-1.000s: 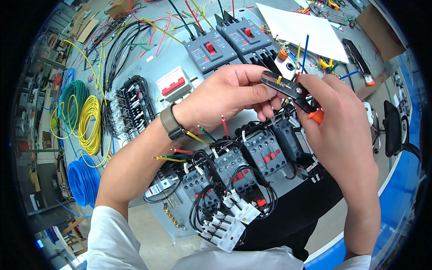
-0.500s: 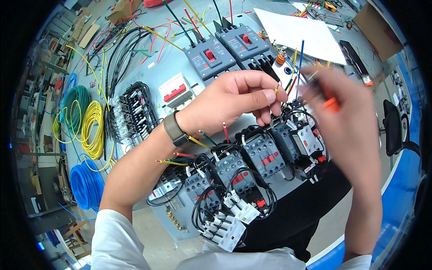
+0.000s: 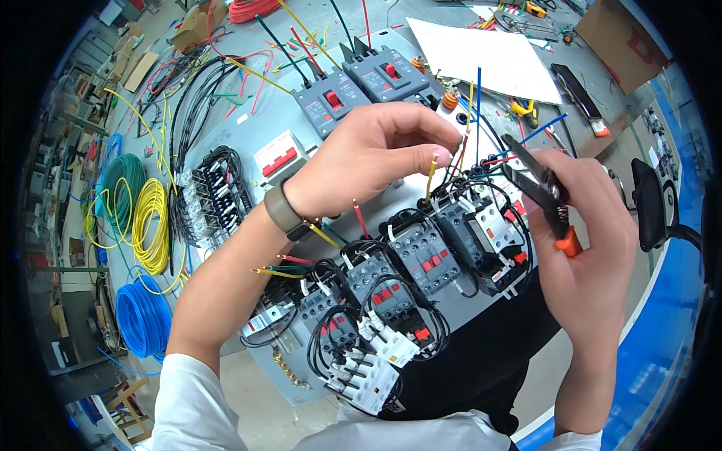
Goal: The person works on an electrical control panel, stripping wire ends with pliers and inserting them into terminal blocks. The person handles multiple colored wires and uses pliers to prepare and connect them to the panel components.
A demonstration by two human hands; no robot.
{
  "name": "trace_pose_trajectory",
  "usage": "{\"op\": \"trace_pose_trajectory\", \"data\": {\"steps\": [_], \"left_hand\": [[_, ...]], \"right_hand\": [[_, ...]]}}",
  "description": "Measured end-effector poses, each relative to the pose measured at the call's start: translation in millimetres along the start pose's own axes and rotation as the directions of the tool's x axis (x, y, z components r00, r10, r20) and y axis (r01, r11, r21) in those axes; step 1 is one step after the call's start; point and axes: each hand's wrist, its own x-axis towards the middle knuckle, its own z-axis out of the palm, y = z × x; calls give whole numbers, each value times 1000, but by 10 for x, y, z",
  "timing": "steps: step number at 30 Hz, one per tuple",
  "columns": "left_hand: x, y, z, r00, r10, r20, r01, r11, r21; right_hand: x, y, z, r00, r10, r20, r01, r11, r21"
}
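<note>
My left hand (image 3: 368, 154) reaches over the panel, thumb and forefinger closed around a thin dark red wire (image 3: 463, 145). Just below the thumb stands a short yellow wire (image 3: 431, 177) with a bare tip. My right hand (image 3: 590, 218) grips a pair of wire strippers (image 3: 540, 184) with orange handles, their dark jaws parted and pointing toward the wires. Upright blue wire (image 3: 478, 113) and another yellow wire (image 3: 471, 101) rise close by. Beneath the hands, a contactor (image 3: 426, 259) sits in a row of similar grey ones with black wiring.
Two large breakers (image 3: 331, 98) with red switches sit at the panel's far side. Coils of yellow (image 3: 154, 225), green and blue wire (image 3: 143, 317) lie at left. White paper (image 3: 489, 60), yellow-handled pliers (image 3: 526, 111) and a cardboard box (image 3: 624, 45) are at far right.
The left fingers have let go of the short yellow wire and now pinch the red one. My right hand, blurred before, has come lower, with the strippers plainly showing. The view has shifted slightly.
</note>
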Motion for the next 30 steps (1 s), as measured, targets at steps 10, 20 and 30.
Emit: {"op": "trace_pose_trajectory", "data": {"steps": [10,20,30], "left_hand": [[109,-70,54,999,16,31,-16,1000,-5],[62,-77,96,993,-60,-102,54,996,-68],[74,-98,66,995,-69,-67,66,997,-38]], "right_hand": [[46,67,122,988,110,109,-88,977,-194],[172,75,287,984,84,157,-37,959,-279],[200,70,323,981,69,179,-7,945,-326]]}}
